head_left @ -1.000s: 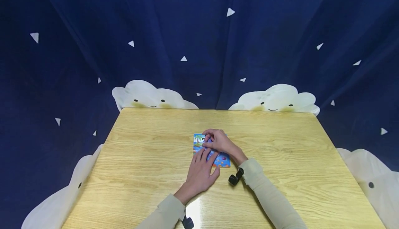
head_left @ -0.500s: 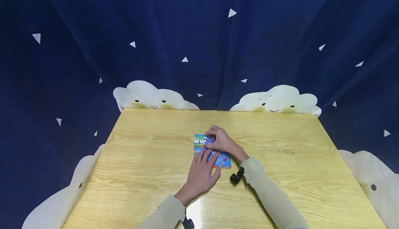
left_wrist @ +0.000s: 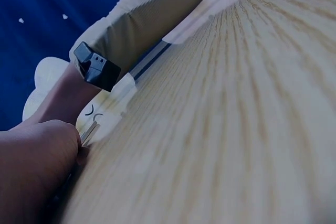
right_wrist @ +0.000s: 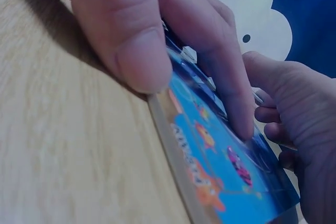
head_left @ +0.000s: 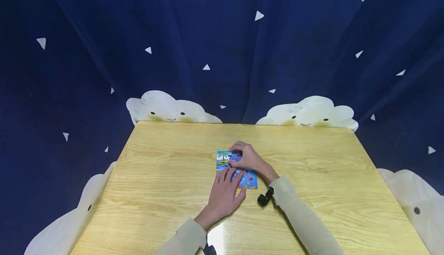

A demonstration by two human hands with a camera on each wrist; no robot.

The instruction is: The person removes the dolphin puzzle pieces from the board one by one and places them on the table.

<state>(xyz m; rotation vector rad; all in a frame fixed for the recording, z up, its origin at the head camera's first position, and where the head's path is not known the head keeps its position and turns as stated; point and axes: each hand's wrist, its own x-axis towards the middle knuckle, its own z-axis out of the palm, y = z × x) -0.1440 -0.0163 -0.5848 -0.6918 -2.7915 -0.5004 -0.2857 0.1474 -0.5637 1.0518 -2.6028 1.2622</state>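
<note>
A thick, flat picture puzzle with a blue sea scene lies on the table; a palm tree shows at its upper left. My left hand rests on its lower left part with the fingers spread and straight. In the right wrist view the left thumb touches the near edge. At the upper part, my right hand curls thumb and fingers round a purplish puzzle piece. A thin edge shows by that hand in the left wrist view. Much of the picture is covered by both hands.
The wooden table extends around the puzzle on all sides. Behind it hangs a dark blue curtain with white triangles and cloud shapes. Black wrist cameras sit on both sleeves.
My right thumb and fingers have spread farther apart, and more of the purple part shows between them. The left hand stays in place on the puzzle.
</note>
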